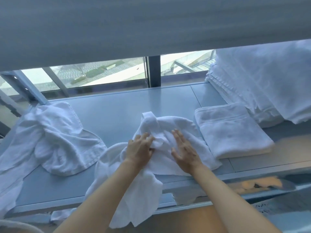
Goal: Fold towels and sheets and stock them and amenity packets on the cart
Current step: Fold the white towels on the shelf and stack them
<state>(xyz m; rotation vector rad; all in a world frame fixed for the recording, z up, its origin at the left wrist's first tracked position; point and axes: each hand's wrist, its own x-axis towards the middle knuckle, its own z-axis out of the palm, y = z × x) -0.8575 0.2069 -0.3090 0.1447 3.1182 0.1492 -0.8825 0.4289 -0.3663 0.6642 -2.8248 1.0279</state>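
At the centre of the frame the left hand (140,147) pinches a bunch of the crumpled towel (161,132) while the right hand (184,154) presses flat on it, and its overhanging lower part could drag it off the ledge (117,115).

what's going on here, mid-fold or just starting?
Just starting. The left hand grips a bunch of the crumpled towel on the counter; the right hand lies flat on it. One folded towel sits to the right, and an unfolded heap waits on the left.
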